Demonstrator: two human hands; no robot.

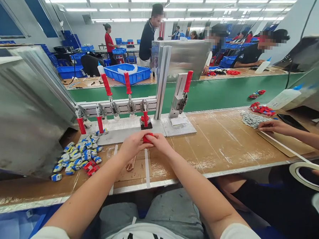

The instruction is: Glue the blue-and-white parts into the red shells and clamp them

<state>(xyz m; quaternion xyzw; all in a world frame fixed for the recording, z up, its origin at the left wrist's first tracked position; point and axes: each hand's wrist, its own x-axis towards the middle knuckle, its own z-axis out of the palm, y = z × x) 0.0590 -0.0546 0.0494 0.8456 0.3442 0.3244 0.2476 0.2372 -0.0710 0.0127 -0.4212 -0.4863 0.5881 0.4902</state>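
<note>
My left hand (133, 144) and my right hand (160, 142) meet over the wooden bench (222, 144), both pinching one small red part (148, 137) between the fingertips. Just beyond them stands a metal fixture (127, 126) with several red-handled toggle clamps (106, 85); another red part (145, 119) sits in the fixture's black holder. A heap of small blue-and-white parts (79, 154) with a few red ones (90, 167) lies left of my left hand. Small scissors (130, 164) lie under my left wrist.
A large metal housing (23, 108) blocks the left side. A co-worker's hand (273, 126) at the right pulls white tape from a roll (305, 173). Grey parts (251, 119), red parts (261, 109), a glue bottle (283, 98) and a green conveyor (225, 92) lie beyond.
</note>
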